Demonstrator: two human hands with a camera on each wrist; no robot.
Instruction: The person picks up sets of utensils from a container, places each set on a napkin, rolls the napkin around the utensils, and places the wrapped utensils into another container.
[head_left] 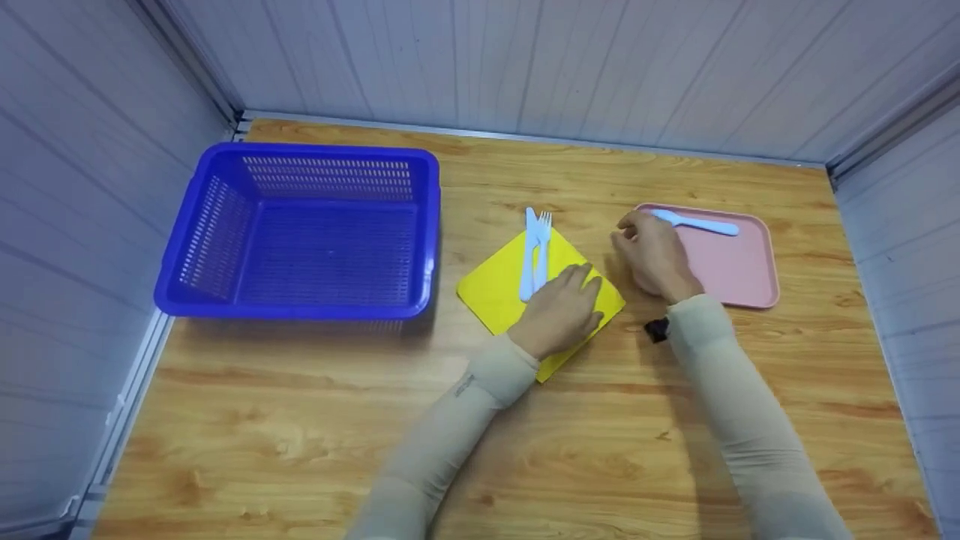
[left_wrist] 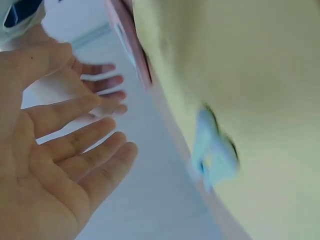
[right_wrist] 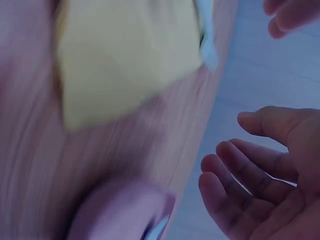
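Note:
A yellow folded napkin (head_left: 491, 289) lies cornerwise at mid-table. On it a light blue knife (head_left: 528, 262) and a light blue fork (head_left: 542, 251) lie side by side, their upper ends past its edge. My left hand (head_left: 559, 311) hovers over the napkin's right part, fingers spread and nothing in them; the left wrist view shows its bare palm (left_wrist: 55, 170). My right hand (head_left: 656, 251) overlaps the left side of a pink tray (head_left: 739, 274). In the right wrist view its fingers (right_wrist: 245, 175) are loosely bent and hold nothing. A light blue spoon (head_left: 701, 223) rests in the tray.
A blue plastic basket (head_left: 427, 247) with slotted walls stands on the left of the wooden table (head_left: 570, 457). White panels (head_left: 525, 67) enclose the back and sides. Close to my right cuff is a small black object (head_left: 656, 330).

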